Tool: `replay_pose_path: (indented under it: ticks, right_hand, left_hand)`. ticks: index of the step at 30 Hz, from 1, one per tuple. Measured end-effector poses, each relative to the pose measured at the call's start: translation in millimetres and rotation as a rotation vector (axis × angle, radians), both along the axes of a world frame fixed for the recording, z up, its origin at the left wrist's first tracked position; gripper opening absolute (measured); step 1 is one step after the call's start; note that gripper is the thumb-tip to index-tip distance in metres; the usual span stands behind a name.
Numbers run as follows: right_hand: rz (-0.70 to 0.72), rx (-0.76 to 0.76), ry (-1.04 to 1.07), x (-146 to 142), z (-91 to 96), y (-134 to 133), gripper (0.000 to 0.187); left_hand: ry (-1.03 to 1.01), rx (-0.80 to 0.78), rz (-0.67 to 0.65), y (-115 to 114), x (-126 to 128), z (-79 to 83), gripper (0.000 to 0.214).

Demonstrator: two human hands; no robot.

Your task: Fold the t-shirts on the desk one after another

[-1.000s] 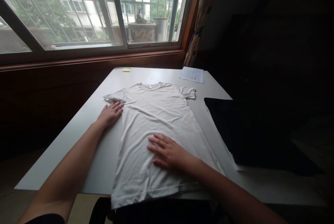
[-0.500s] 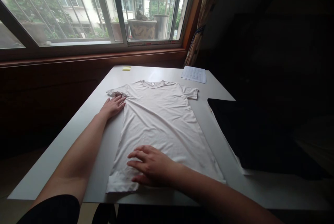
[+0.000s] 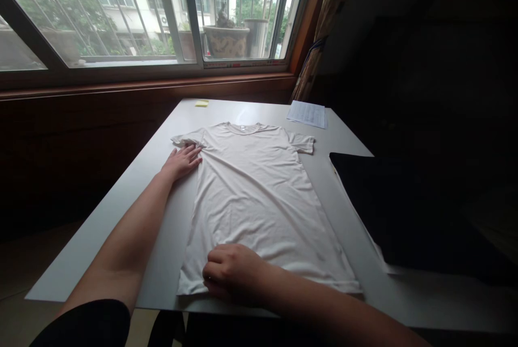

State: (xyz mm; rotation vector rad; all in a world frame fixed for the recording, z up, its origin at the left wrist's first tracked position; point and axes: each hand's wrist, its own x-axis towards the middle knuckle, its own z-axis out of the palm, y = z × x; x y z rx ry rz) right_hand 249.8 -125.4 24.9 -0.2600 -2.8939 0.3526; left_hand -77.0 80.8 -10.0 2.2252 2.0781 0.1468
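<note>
A white short-sleeved T-shirt [image 3: 259,196] lies spread on the white table, its neckline toward the window and its hem near the front edge. Light creases run across its body. My left hand [image 3: 184,162] is open and flat at the left underarm, with the fingertips on the bunched cloth below the left sleeve. Down at the hem, my right hand [image 3: 232,272] has its fingers curled closed at the cloth, left of the middle. Its fingertips and the piece of hem under it are hidden.
On the white table [image 3: 105,228], a yellow sticky note [image 3: 201,103] and printed sheets [image 3: 307,114] lie at the far side. Dark flat material [image 3: 396,206] covers the right side. A barred window [image 3: 141,12] and a curtain [image 3: 313,61] stand behind.
My right hand has come down toward the hem, and its spread fingers have curled closed. My left hand stays at the underarm. The whole view has shifted slightly.
</note>
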Motion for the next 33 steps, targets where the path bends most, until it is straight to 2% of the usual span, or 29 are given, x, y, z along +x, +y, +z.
replay_pose_path:
  ticks: [3,6,10,13,16,18,21,24,26,29,33]
  right_hand:
    - [-0.016,0.016,0.005,6,1.0,1,0.02]
    - [0.0,0.004,-0.006,11,2.3,2,0.026]
    - [-0.01,-0.031,-0.019,17,1.7,1,0.021]
    - [-0.028,-0.061,0.001,20,-2.0,-1,0.018]
    - [-0.078,-0.155,0.041,21,-3.4,-1,0.017]
    - [-0.117,-0.25,0.076,23,-1.5,0,0.015]
    - [-0.175,-0.395,0.142,25,3.5,4,0.013]
    - [-0.25,-0.515,0.207,27,6.9,7,0.009]
    - [-0.285,-0.56,0.231,27,7.3,7,0.007]
    - [-0.301,-0.557,0.221,29,6.0,5,0.007]
    - [-0.296,-0.465,0.139,34,3.9,0,0.01]
  left_hand:
    - [-0.019,0.023,0.006,-2,1,1.0,0.067]
    - [-0.081,0.11,0.018,-9,5,-0.1,0.065]
    - [-0.257,0.289,-0.013,-39,20,-4.5,0.064]
    - [-0.427,0.301,-0.049,-87,34,-1.3,0.061]
    - [-0.58,0.173,-0.135,-157,45,11.4,0.047]
    - [-0.676,0.108,-0.147,-209,50,21.7,0.037]
    - [-0.687,0.068,-0.132,-278,65,32.9,0.026]
    - [-0.612,0.121,-0.09,-322,92,34.9,0.026]
    - [-0.538,0.209,-0.044,-336,115,31.6,0.031]
    - [-0.439,0.352,0.035,-339,142,23.7,0.027]
    - [-0.414,0.418,0.073,-337,150,15.5,0.018]
